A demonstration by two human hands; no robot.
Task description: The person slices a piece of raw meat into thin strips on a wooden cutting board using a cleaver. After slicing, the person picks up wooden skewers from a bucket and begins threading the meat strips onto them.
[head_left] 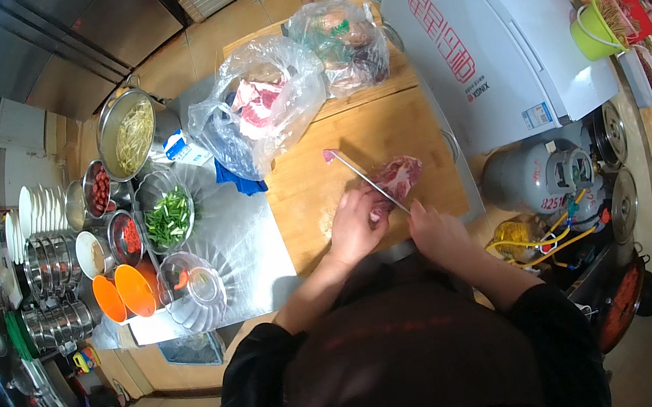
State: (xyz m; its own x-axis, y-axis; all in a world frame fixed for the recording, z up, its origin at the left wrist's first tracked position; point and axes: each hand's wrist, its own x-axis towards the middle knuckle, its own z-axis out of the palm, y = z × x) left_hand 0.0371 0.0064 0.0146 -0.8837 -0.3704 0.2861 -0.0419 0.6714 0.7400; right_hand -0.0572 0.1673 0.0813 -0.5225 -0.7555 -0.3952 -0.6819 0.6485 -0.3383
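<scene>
A piece of raw red meat (400, 176) lies on the wooden cutting board (323, 242) in front of me. My left hand (357, 222) presses on its left end, fingers curled against the meat. My right hand (436, 231) grips a knife whose handle is hidden in my fist. The knife blade (364, 174) runs up and left across the meat, its edge beside my left fingers. Near the blade's far tip sits a small pink scrap of meat (329, 155). Farther back on the board, an opened clear plastic bag (301, 123) holds more raw meat (259, 106).
Another filled plastic bag (340, 41) sits at the board's back. On the steel table (252, 244) to the left are a bowl of chopped greens (169, 218), a pot of pale strands (133, 140), orange cups (137, 289) and a clear bowl (196, 294). A white freezer (486, 36) and a gas cylinder (520, 179) stand right.
</scene>
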